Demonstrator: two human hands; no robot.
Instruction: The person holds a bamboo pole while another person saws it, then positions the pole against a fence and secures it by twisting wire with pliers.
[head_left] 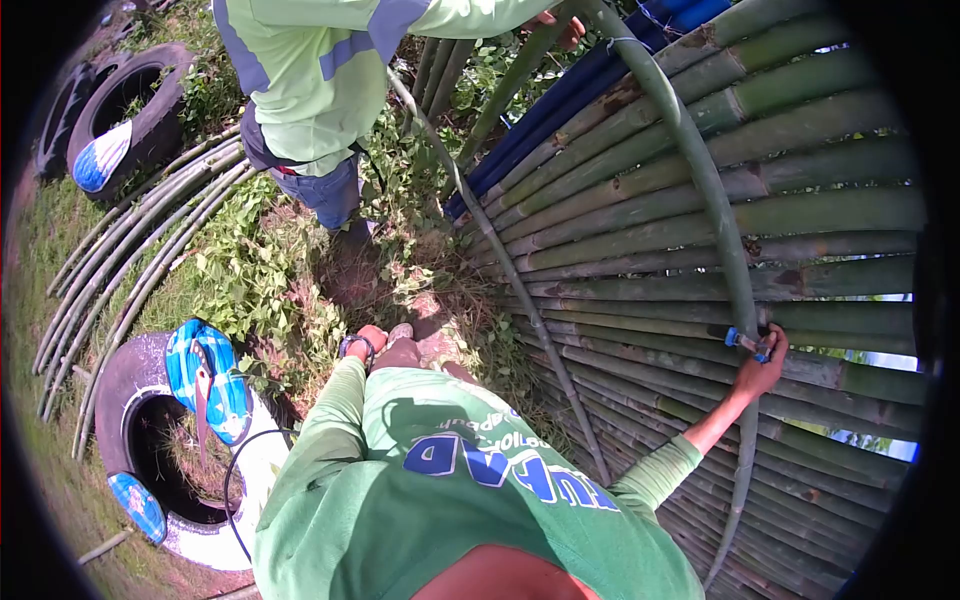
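Observation:
My right hand (762, 372) reaches out to the bamboo fence and closes round a small clear object with blue ends (748, 342), held against the curved green pole (722, 215) that crosses the horizontal bamboo poles (830, 218). Low in front of my body is my left hand (368, 342), its fingers curled, with a dark band at the wrist. Whether it holds anything is too small to tell. A thinner pole (520, 285) runs across the fence's near side, between my two hands.
A co-worker (310, 90) in a yellow-green top stands ahead, one hand (568, 30) near the upper poles. Two blue poles (555, 110) lie along the fence's edge. Long thin poles (140, 245) and a painted tire (125, 385) with blue cloth are at left; more tires (165, 65) stand beyond.

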